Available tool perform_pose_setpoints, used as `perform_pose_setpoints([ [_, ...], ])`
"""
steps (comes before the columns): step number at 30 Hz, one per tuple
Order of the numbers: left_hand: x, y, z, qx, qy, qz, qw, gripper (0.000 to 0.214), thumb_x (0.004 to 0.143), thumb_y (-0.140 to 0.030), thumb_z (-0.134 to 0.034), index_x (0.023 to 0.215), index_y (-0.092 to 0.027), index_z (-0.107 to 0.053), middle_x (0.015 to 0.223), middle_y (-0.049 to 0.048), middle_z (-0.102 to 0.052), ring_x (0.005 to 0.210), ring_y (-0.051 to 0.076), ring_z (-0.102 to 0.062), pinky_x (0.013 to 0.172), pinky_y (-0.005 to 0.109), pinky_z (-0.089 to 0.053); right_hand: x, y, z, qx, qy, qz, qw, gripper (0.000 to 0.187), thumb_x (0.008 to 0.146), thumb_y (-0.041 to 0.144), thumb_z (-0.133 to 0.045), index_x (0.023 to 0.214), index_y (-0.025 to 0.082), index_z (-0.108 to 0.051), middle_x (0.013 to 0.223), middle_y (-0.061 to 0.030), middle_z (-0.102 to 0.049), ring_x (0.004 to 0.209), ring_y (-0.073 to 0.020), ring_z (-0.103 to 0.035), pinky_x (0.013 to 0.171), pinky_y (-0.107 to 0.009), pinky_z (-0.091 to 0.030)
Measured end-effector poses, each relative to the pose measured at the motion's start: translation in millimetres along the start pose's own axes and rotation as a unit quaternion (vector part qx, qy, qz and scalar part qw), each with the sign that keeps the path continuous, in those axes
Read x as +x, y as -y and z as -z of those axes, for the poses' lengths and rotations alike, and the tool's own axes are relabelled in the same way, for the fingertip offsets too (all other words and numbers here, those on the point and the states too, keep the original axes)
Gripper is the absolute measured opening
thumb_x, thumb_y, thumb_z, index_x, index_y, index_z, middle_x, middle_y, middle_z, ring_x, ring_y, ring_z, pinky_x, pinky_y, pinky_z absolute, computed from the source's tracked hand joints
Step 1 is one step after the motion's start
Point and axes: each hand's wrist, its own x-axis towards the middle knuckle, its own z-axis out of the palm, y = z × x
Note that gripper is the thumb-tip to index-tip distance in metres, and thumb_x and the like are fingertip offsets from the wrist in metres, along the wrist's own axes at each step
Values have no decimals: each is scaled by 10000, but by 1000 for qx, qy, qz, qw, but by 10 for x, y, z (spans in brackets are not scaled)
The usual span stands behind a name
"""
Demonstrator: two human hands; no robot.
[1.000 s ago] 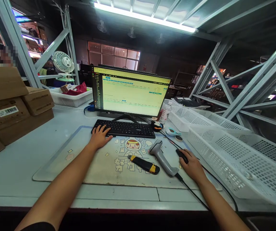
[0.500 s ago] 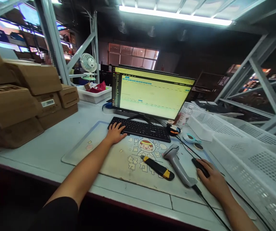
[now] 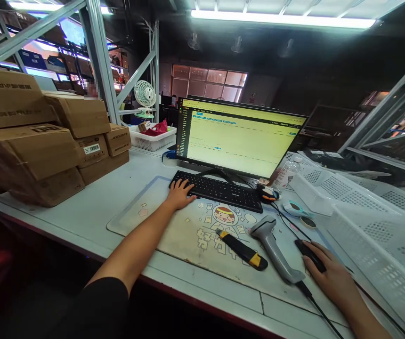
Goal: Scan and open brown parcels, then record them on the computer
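Note:
My left hand rests with spread fingers on the left end of a black keyboard. Over a black computer mouse, my right hand is wrapped, gripping its sides. Left of the mouse lies a grey barcode scanner, its cable running toward the front edge. A black and yellow utility knife sits beside the scanner on a printed desk mat. Behind the keyboard stands a lit monitor with a mostly blank page.
Cardboard boxes are stacked at the left. White perforated baskets line the right side. A plastic bottle, a tape roll and a penguin-like figure sit right of the keyboard. A white basket stands behind, left of the monitor.
The whole view has shifted, so the desk and its things appear farther right and more of the boxes shows. Both hands keep their places on the keyboard and mouse.

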Motion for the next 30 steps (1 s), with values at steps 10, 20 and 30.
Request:
perform_pose_setpoints([
  [10, 23, 26, -56, 0, -12, -1, 1000, 668, 1031, -631, -513, 1625, -325, -514, 1759, 56, -361, 1631, 379, -262, 1337, 581, -166, 13, 65, 32, 15, -3, 4, 1000, 575, 875, 646, -522, 1261, 290, -756, 1383, -106, -732, 1221, -360, -724, 1091, -559, -594],
  [20, 18, 17, -40, 0, -9, 0, 1000, 675, 1035, -632, -504, 1635, -324, -497, 1758, 61, -362, 1631, 380, -259, 1338, 582, -156, 8, -1, -1, 7, 4, -4, 1000, 653, 866, 690, -503, 1292, 261, -749, 1406, -131, -718, 1236, -373, -717, 1093, -582, -586],
  [30, -10, 6, -66, 20, -25, -1, 1000, 646, 1029, -578, -529, 1616, -308, -529, 1730, 68, -415, 1601, 374, -328, 1321, 567, -221, -37, 48, 19, 21, -2, 0, 1000, 548, 900, 593, -532, 1291, 277, -751, 1389, -114, -727, 1253, -319, -710, 1120, -530, -566],
])
